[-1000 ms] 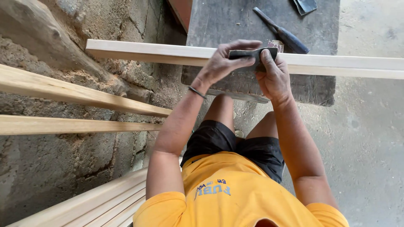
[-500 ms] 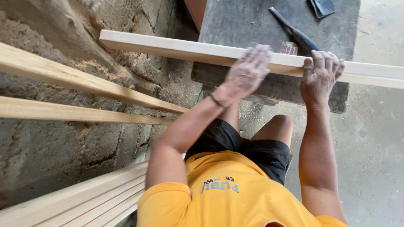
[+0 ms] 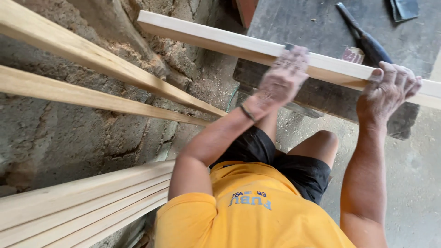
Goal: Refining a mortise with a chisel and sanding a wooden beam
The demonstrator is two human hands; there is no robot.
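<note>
Under both hands, pale wooden strip

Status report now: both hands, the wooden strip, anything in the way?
Left hand flat on wooden strip, blurred. Right hand grips the strip on the dark bench. Black-handled tool lies behind; nothing blocks the strip.

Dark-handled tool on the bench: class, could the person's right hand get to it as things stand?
Probably yes. The dark-handled tool lies uncovered on the bench, just beyond the wooden plank that the right hand grips. The hand would first have to let go and pass over the plank.
</note>
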